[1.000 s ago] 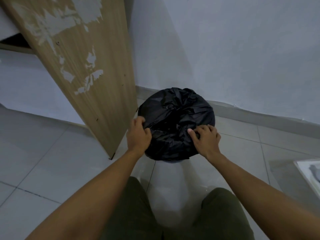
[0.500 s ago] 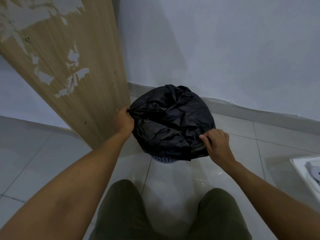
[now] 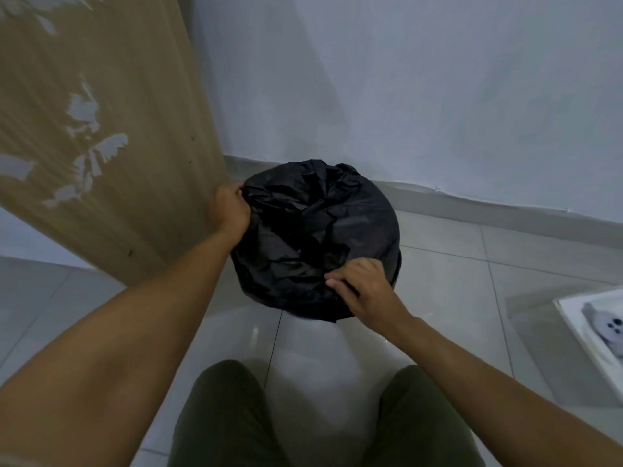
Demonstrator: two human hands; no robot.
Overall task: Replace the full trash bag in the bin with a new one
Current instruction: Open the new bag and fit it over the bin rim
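A: What's diff vs half a sec ago?
B: R hand (image 3: 364,288) has slid left along the near rim of the trash bag (image 3: 320,237); it was out at the lower-right edge. L hand (image 3: 229,210) sits a bit higher on the bag's left edge. The perforated bit of bin that peeked out under the near edge is now covered.
A: Fingers?
B: R fingers (image 3: 352,271) are bent tight, thumb pointing left, pinching a fold of black plastic. L hand is clenched on gathered plastic too. Its fingertips are tucked out of sight, so can't tell how deep they go.
A: Bag relative to them?
B: Btwn the two hands, crumpled and domed, mid-frame. L hand grips its upper-left edge, R hand its lower-right. The bin itself is hidden under it.
A: Further out?
B: Wooden board (image 3: 101,129) w/ peeling patches fills the upper left, just beside the L hand. Pale wall (image 3: 404,96) across the top, tiled floor (image 3: 472,264) below it. White tray-like thing (image 3: 576,318) at the right edge, knees in dark trousers (image 3: 229,416) at the bottom.
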